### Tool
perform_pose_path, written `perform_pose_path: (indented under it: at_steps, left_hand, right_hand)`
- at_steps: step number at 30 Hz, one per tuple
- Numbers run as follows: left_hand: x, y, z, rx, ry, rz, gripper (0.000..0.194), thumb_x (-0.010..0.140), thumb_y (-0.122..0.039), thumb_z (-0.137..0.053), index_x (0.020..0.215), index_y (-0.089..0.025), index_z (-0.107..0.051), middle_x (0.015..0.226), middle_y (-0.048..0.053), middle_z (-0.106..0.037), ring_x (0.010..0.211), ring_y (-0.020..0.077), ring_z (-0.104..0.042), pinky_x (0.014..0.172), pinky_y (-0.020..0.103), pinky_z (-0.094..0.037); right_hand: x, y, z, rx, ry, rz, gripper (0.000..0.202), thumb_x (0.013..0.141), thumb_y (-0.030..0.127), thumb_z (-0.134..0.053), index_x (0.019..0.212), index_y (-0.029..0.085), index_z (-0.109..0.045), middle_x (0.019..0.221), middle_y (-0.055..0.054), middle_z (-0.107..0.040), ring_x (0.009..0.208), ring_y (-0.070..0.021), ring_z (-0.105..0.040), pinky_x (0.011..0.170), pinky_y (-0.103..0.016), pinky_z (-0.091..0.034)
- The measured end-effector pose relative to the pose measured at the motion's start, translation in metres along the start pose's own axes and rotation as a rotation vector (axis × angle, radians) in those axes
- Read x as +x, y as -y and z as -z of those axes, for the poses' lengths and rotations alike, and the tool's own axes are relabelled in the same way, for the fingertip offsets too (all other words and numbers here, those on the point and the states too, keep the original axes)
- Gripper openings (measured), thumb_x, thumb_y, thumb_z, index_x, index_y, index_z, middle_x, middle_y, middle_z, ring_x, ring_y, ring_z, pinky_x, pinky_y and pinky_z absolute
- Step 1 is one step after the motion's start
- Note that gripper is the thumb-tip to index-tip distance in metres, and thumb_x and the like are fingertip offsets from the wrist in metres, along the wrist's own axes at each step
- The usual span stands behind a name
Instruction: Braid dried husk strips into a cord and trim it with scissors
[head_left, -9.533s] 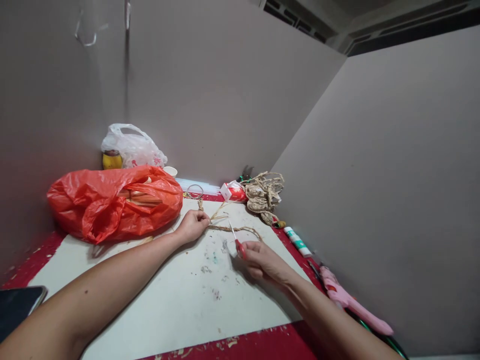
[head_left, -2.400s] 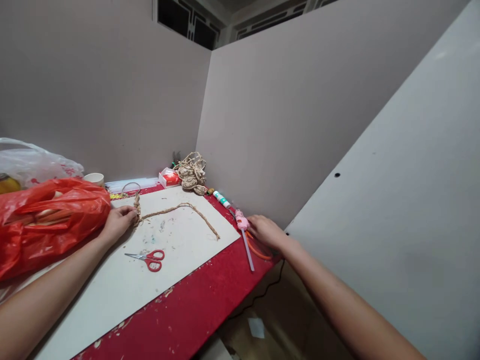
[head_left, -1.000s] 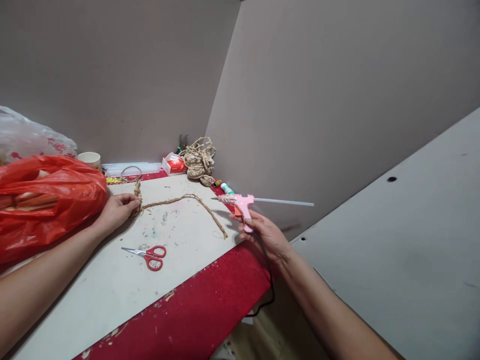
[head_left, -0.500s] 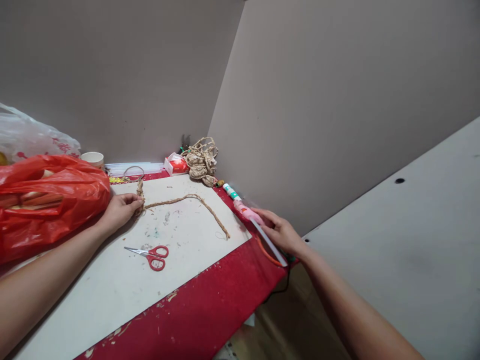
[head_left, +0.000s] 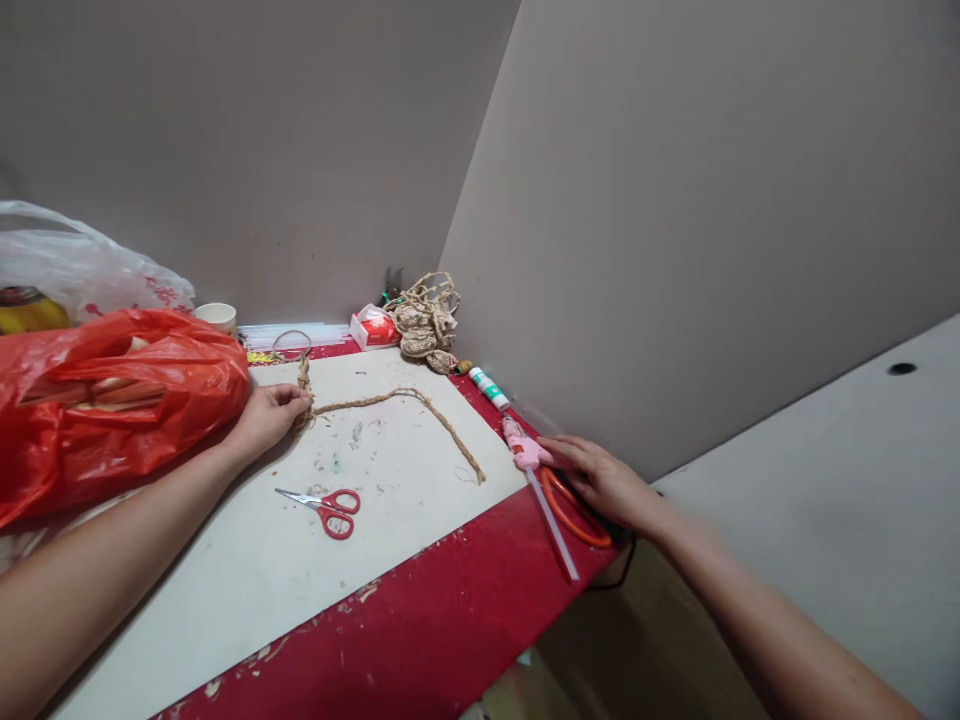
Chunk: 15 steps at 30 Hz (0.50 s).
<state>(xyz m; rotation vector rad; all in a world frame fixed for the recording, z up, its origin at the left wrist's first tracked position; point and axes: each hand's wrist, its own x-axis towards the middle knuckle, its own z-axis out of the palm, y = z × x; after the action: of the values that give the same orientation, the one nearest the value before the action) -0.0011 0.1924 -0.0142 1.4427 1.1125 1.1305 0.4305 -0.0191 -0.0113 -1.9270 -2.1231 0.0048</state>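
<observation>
My left hand (head_left: pixel 276 418) pinches the knotted end of a braided straw cord (head_left: pixel 360 402), which stretches right across the white board (head_left: pixel 225 600). A thin loop rises above that end. At the right edge of the table, my right hand (head_left: pixel 600 478) rests with fingers extended at the pink glue gun (head_left: pixel 528 447). A clear glue stick (head_left: pixel 553 525) sticks out of the gun's rear toward the front. Beside it, partly under my right hand, lies an orange handle (head_left: pixel 574 515). Small red-handled scissors (head_left: pixel 330 508) lie on the board.
A red plastic bag (head_left: pixel 127 400) fills the left side, with a white bag (head_left: pixel 112 270) behind it. Along the back are a cup (head_left: pixel 216 318), glue sticks (head_left: pixel 300 335), a red-white box (head_left: pixel 373 328) and straw cord coils (head_left: pixel 421 325). A white-green tube (head_left: pixel 489 388) lies beside the wall.
The view has shifted, so things appear farther right. The glue gun and its stick have turned, and my right hand has shifted off the stick. My left hand keeps its pinch.
</observation>
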Motion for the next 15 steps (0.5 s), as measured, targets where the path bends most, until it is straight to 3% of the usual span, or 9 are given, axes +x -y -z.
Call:
perform_pose_path:
  at_steps: [4, 7, 11, 15]
  left_hand:
    - [0.002, 0.003, 0.001, 0.013, 0.072, -0.004, 0.020, 0.057, -0.032, -0.070, 0.060, -0.015, -0.060, 0.049, -0.001, -0.055, 0.042, 0.0080, -0.042, 0.044, 0.021, -0.031]
    - [0.002, 0.002, 0.002, 0.018, 0.089, -0.003, 0.021, 0.058, -0.033, -0.070, 0.060, -0.015, -0.058, 0.049, -0.001, -0.054, 0.043, 0.0080, -0.041, 0.044, 0.021, -0.031]
    - [0.000, 0.000, 0.001, 0.019, 0.105, 0.005, 0.021, 0.060, -0.033, -0.068, 0.061, -0.014, -0.058, 0.049, -0.002, -0.054, 0.043, 0.0077, -0.041, 0.043, 0.020, -0.031]
    - [0.001, 0.003, 0.001, 0.026, 0.105, -0.020, 0.019, 0.062, -0.032, -0.066, 0.061, -0.014, -0.058, 0.049, -0.002, -0.053, 0.043, 0.0074, -0.041, 0.044, 0.020, -0.031]
  right_hand:
    - [-0.003, -0.003, -0.001, -0.041, 0.052, -0.053, 0.057, 0.067, 0.013, -0.044, 0.122, 0.020, -0.057, 0.125, -0.011, -0.058, 0.115, -0.0243, -0.053, 0.098, -0.041, -0.042]
    - [-0.003, 0.006, 0.007, -0.101, -0.020, -0.076, 0.049, 0.072, 0.018, -0.044, 0.118, 0.019, -0.060, 0.119, -0.013, -0.061, 0.110, -0.0264, -0.057, 0.093, -0.042, -0.046]
    - [0.004, 0.045, 0.024, -0.102, -0.147, 0.021, 0.036, 0.086, 0.030, -0.042, 0.114, 0.019, -0.060, 0.114, -0.013, -0.065, 0.104, -0.0254, -0.061, 0.088, -0.041, -0.050]
    - [0.023, 0.095, 0.026, -0.044, -0.103, 0.174, 0.034, 0.089, 0.028, -0.041, 0.115, 0.018, -0.059, 0.113, -0.012, -0.066, 0.104, -0.0217, -0.061, 0.088, -0.035, -0.050]
